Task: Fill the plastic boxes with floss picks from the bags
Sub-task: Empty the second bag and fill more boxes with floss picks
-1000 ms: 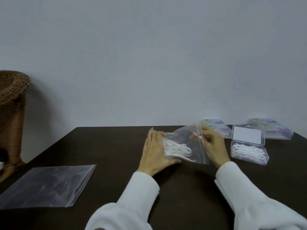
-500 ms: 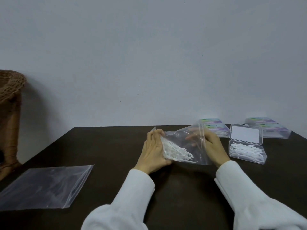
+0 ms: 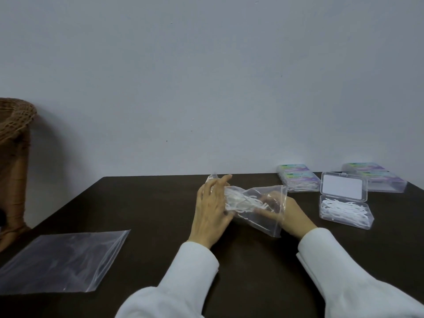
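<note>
A clear zip bag (image 3: 259, 222) lies tilted on the dark table (image 3: 149, 203), holding a bunch of white floss picks (image 3: 241, 200). My left hand (image 3: 210, 212) grips the bag's closed left end, thumb underneath. My right hand (image 3: 296, 214) reaches in through the bag's open right mouth, and its fingers show through the plastic, curled at the picks' ends. To the right stands an open clear plastic box (image 3: 344, 212), its lid (image 3: 343, 189) raised, with several floss picks lying inside.
Closed labelled boxes sit at the table's back edge, one pair (image 3: 298, 180) behind the bag and another pair (image 3: 376, 177) at the far right. An empty flat zip bag (image 3: 62, 260) lies front left. A wicker stand (image 3: 13, 125) rises beyond the table's left side.
The right hand went from holding the bag's mouth to reaching inside it. The left hand tipped the bag's closed end up and the bag turned more level.
</note>
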